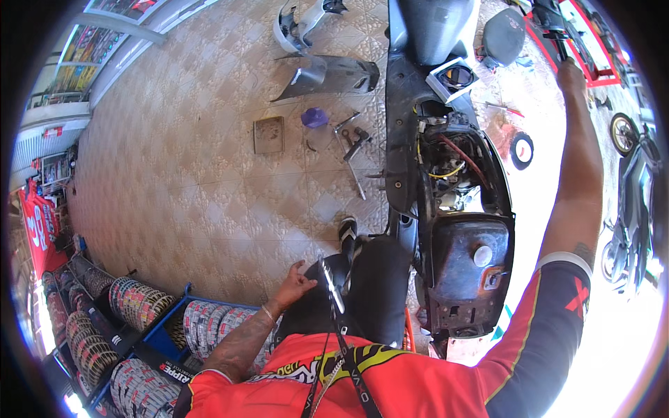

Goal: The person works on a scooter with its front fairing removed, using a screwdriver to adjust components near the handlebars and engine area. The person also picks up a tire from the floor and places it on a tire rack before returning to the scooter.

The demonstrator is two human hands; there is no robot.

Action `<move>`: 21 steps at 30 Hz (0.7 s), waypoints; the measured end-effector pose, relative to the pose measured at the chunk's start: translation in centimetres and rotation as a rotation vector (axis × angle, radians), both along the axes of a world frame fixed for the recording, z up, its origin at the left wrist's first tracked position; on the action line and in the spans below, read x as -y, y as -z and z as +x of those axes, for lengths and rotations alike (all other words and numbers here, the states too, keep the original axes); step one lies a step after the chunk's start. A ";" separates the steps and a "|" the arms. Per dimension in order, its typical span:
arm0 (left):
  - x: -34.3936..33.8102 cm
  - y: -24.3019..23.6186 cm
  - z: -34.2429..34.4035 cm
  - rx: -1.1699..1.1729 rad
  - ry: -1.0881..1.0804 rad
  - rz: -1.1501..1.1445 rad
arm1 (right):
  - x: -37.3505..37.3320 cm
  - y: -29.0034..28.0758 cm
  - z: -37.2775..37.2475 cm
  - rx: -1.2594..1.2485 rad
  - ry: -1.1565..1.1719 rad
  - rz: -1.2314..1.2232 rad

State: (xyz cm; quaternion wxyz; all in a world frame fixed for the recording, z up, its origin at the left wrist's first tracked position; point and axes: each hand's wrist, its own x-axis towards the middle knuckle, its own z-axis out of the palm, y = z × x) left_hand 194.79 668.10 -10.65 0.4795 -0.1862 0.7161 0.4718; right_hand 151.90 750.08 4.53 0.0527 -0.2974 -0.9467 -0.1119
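We're looking at a beige floor [202,167] with an embossed tile pattern all over. The scooter [446,174] is black with its panels off, showing red and yellow wires [456,157] and a rusty brown fuel tank [470,261] with a white cap [483,256]. A purple cup [314,117] sits near grey body panels [327,75]. Our jersey [390,380] is red-orange with yellow and black, and the blue rack [164,334] holds black tyres wrapped in striped labels.

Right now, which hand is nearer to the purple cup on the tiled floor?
Left. The left hand hangs low by the person's knee, below the purple cup. The right hand reaches far across the stripped scooter, gripping something dark.
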 end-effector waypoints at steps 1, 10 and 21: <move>0.5 0.0 0.1 0.040 -0.012 0.034 | -0.4 -0.1 0.0 0.010 -0.020 -0.008; 2.2 -0.6 0.5 0.082 -0.015 0.071 | -3.0 -1.4 -1.9 0.262 -0.145 0.166; 0.2 3.7 0.0 0.187 0.180 -0.057 | -2.3 -3.8 -1.6 0.090 -0.325 -0.221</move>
